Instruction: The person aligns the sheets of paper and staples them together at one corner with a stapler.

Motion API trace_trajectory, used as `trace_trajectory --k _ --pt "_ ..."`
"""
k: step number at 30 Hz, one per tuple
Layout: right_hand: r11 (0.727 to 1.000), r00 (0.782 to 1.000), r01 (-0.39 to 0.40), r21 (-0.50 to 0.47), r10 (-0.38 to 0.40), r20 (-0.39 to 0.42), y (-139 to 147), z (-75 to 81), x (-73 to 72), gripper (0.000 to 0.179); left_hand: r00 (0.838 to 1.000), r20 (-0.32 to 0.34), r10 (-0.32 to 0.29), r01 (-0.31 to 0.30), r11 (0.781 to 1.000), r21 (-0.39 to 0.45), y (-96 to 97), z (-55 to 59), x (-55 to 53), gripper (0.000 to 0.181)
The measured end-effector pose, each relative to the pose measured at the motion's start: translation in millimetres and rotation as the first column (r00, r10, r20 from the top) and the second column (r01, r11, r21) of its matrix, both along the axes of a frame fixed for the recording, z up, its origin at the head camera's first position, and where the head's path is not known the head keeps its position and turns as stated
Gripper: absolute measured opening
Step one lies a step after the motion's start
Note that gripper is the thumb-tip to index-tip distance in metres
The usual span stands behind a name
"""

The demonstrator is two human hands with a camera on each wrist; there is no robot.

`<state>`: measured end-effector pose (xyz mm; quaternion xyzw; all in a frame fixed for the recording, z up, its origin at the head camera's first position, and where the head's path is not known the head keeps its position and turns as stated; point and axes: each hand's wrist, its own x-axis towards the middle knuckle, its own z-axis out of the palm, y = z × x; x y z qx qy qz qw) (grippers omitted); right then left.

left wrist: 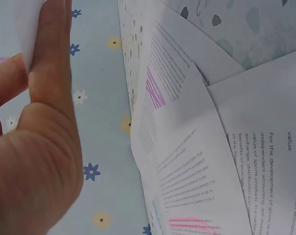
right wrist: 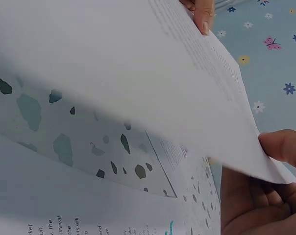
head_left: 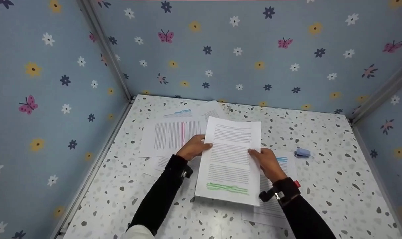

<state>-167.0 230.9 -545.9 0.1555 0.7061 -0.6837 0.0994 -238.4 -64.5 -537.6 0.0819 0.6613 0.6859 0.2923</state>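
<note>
Between both hands a printed sheet of paper (head_left: 230, 159) is held above the table, tilted, with green highlighter strokes near its lower edge. My left hand (head_left: 195, 147) pinches its left edge, thumb on top. At the right edge, my right hand (head_left: 268, 162) pinches it between the thumb above and curled fingers beneath, as the right wrist view shows on the right hand (right wrist: 273, 188). In the left wrist view the left hand (left wrist: 40, 132) has a white strip of the sheet between thumb and fingers. Whether the held paper is one sheet or more, I cannot tell.
A sheet with a pink stripe (head_left: 164, 136) overlaps other printed pages at the back left. Another page with blue marks (head_left: 274, 202) lies partly under the right arm. A small blue stapler (head_left: 302, 152) sits on the speckled table (head_left: 334, 186). Patterned walls (head_left: 221, 59) enclose it.
</note>
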Motion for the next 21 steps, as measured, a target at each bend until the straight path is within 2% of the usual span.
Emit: trace_trajectory --k 5,9,16,21 --pt "1.0 1.0 -0.01 -0.003 0.01 0.021 0 -0.5 1.2 0.038 1.0 0.014 -0.007 0.007 1.0 -0.01 1.0 -1.9 0.8 0.034" --pt "1.0 1.0 -0.015 0.005 0.015 0.007 6 2.9 2.7 0.04 1.0 0.014 -0.001 0.001 1.0 0.003 5.3 0.4 1.0 0.033" --pt "0.999 1.0 0.012 0.037 -0.012 0.01 26 11.7 8.9 0.041 0.997 -0.011 -0.076 0.077 0.996 0.054 22.4 8.8 0.7 0.037" --pt "0.998 0.999 0.03 0.05 -0.031 0.013 44 12.5 18.0 0.042 0.994 0.02 -0.104 0.103 0.993 0.065 39.8 7.6 1.9 0.038"
